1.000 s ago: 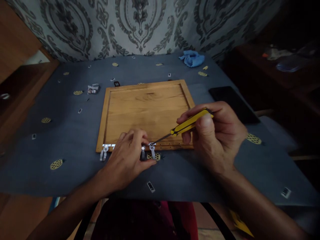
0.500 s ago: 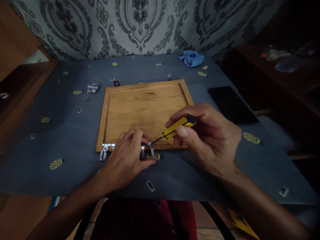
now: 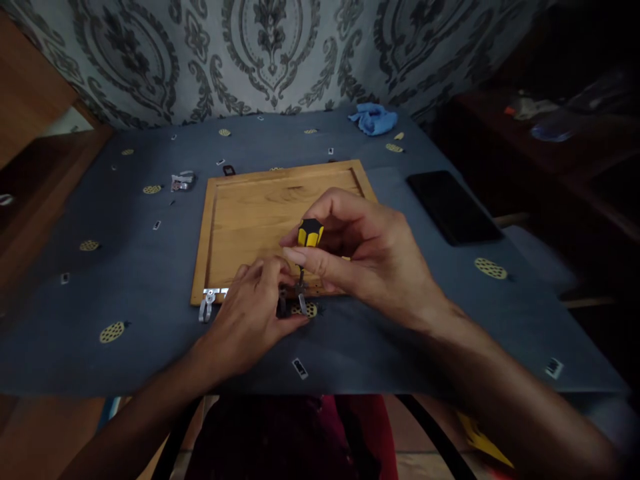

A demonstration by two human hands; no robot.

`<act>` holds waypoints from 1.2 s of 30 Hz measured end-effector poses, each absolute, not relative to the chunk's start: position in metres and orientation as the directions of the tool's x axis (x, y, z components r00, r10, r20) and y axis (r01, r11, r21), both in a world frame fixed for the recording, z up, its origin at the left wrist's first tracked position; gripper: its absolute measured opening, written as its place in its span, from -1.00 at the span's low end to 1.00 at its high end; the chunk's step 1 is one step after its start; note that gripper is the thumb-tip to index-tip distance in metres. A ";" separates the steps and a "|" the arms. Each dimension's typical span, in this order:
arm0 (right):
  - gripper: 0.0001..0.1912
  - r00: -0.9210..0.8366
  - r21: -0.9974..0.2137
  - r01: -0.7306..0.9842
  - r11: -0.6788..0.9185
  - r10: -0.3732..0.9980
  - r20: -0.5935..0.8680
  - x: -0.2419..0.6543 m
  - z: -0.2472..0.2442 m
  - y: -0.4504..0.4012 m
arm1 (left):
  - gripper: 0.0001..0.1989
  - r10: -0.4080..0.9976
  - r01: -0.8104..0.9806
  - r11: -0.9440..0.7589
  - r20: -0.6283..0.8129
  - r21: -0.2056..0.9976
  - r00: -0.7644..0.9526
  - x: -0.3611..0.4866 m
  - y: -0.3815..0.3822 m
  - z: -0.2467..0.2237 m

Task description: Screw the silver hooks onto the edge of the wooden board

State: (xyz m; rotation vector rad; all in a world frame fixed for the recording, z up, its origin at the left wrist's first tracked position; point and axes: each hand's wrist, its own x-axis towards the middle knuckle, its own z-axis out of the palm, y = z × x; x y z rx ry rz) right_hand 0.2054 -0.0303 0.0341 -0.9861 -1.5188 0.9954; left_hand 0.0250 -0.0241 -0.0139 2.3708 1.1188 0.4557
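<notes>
Fingers of the R hand are pinched round a yellow-&-black screwdriver, thumb on the near side, butt end facing up twd the viewer. Its long axis is steep, close to upright, top leaning slightly R. The shaft drops to a small metal hook at the near edge of a framed wooden board. So the hook lies below the R fingers & a bit L, w/ the tip at its plate; whether the tip is seated in a screw is too small to tell. The hook's own long axis runs from the board's edge twd the person.

L hand is the nearer hand: laid across the board's near edge, fingers curled over the wood, thumb just beside the hook's free end. A darker hook shows btwn its thumb & index; can't tell if it's gripped. A shiny hook sits at the near-L corner.

Surface: blue, pineapple print. Back L, loose metal pieces; R, black slab, maybe a tablet; far R, crumpled blue cloth.
</notes>
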 end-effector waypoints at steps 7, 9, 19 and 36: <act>-0.77 -0.218 -0.972 0.011 0.235 0.949 0.227 0.213 0.032 -0.031 | -0.49 0.788 0.612 -0.546 0.103 0.572 0.606 0.025 -0.024 -0.014; -0.85 -0.210 -0.968 0.015 0.251 0.947 0.242 0.215 0.028 -0.031 | -0.49 0.783 0.605 -0.554 0.112 0.571 0.612 0.025 -0.023 -0.014; -0.75 -0.094 -0.947 0.007 0.320 0.943 0.318 0.213 0.016 -0.032 | -0.47 0.786 0.626 -0.556 0.102 0.547 0.610 0.025 -0.023 -0.013; -0.69 0.147 -0.901 0.040 0.432 0.889 0.433 0.212 0.016 -0.037 | -0.47 0.790 0.614 -0.540 0.094 0.575 0.606 0.024 -0.024 -0.016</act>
